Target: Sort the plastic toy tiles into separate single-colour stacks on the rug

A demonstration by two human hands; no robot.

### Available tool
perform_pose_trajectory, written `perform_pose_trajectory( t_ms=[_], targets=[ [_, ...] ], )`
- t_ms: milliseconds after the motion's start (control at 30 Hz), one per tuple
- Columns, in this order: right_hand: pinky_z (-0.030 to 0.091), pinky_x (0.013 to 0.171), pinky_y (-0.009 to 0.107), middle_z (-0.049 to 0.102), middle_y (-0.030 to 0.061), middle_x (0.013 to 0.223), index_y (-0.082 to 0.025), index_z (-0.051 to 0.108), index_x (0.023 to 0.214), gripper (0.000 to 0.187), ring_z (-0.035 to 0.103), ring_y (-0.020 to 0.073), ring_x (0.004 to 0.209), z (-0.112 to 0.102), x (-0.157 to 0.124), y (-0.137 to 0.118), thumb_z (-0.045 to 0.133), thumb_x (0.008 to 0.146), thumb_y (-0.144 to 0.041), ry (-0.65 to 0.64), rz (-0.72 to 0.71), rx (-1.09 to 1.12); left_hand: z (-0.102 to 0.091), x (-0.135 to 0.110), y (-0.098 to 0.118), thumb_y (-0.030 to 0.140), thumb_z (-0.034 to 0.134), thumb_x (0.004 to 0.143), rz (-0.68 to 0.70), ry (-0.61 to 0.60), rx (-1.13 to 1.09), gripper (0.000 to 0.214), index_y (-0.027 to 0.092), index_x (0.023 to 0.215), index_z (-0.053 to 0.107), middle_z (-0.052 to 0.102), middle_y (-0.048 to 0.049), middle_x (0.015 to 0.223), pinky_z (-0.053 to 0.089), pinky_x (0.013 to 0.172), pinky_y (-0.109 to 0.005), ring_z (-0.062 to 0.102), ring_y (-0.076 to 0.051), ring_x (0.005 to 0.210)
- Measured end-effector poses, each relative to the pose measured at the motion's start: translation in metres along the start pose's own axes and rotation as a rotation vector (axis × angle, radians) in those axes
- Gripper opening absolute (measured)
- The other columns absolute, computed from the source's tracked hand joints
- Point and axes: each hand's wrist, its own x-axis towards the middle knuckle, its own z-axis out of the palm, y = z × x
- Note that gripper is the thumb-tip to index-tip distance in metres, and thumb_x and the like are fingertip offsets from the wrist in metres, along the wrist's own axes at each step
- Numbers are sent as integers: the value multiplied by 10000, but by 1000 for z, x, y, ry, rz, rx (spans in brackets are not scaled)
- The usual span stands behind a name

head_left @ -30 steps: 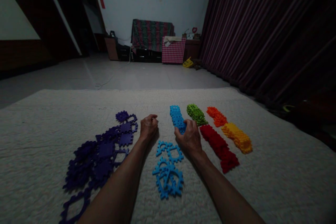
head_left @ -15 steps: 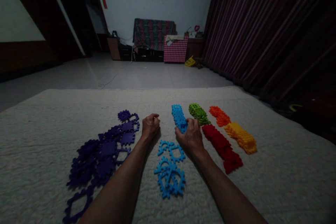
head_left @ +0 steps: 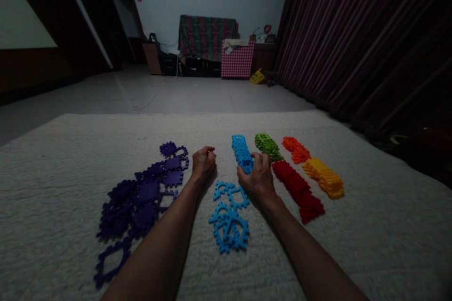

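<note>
My left hand (head_left: 204, 163) rests on the quilted mat with its fingers curled in; the inside of the fist is hidden. My right hand (head_left: 259, 176) is at the near end of a row of light-blue toothed plastic building pieces (head_left: 240, 148), thumb and fingers closed around the last piece. Between my forearms lie several loose light-blue pieces (head_left: 231, 233), some overlapping. Left of my left hand spreads a pile of purple pieces (head_left: 146, 193), solid squares and open frames. Just right of my right hand is a row of red pieces (head_left: 296, 190).
Rows of green pieces (head_left: 267, 146), orange pieces (head_left: 295, 149) and yellow pieces (head_left: 323, 178) lie at the right of the pale mat (head_left: 370, 235). Beyond the mat's far edge are the tiled floor, a low cabinet (head_left: 201, 69) and a dark curtain (head_left: 318, 33).
The view has tipped slightly downward, so the far wall sits higher in the picture. Both hands keep nearly the same places beside the pieces.
</note>
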Motion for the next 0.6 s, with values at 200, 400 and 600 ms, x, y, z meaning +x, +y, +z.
perform_pose_trajectory(
  t_ms=[200, 400, 600],
  targets=[
    [471, 861, 341, 580, 66, 915, -194, 591, 922, 123, 568, 213, 919, -18, -12, -4, 517, 831, -159, -26, -201, 226, 0, 1, -1, 147, 483, 811, -8, 14, -6, 361, 146, 1031, 769, 768, -77, 838, 528, 779, -262, 714, -189, 787],
    [429, 701, 256, 591, 7, 812, -181, 633, 871, 81, 554, 135, 720, -59, -50, -21, 587, 814, -145, -464, -200, 392, 2, 2, -7, 161, 484, 816, -29, -5, -74, 360, 153, 1055, 753, 763, -57, 793, 538, 765, -247, 722, -173, 753],
    [394, 719, 258, 572, 10, 836, -181, 618, 835, 74, 533, 144, 779, -77, -75, -30, 623, 779, -134, -561, -194, 253, -4, -9, -7, 139, 462, 802, 7, -91, -167, 392, 152, 1077, 742, 748, -30, 731, 557, 718, -252, 699, -146, 642]
  ],
)
